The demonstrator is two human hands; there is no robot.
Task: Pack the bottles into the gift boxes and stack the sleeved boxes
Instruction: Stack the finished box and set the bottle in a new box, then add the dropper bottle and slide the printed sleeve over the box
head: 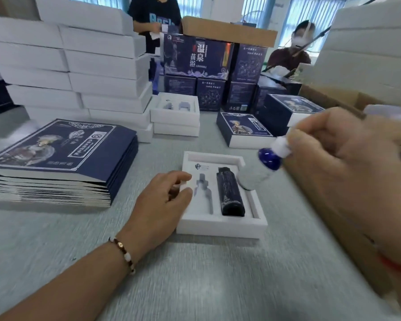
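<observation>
White foam lines the open gift box (220,225) at the centre of the counter (195,279); I see a dark bottle (230,192) already bedded in its right slot, the left slot bare. My left hand (162,200) rests loosely against the box's 9 o'clock edge, fingers relaxed. My right hand (338,154) pinches a blue-capped bottle (263,167) at 3 o'clock, above the box. I judge filling half done; flat sleeves (56,158) wait at 9 o'clock, sleeved boxes (245,130) at 1 o'clock.

Packing workshop: white box stacks (67,66); flat printed sleeves (60,156); cardboard cartons (229,30); other workers (294,52) at the table (195,274).
</observation>
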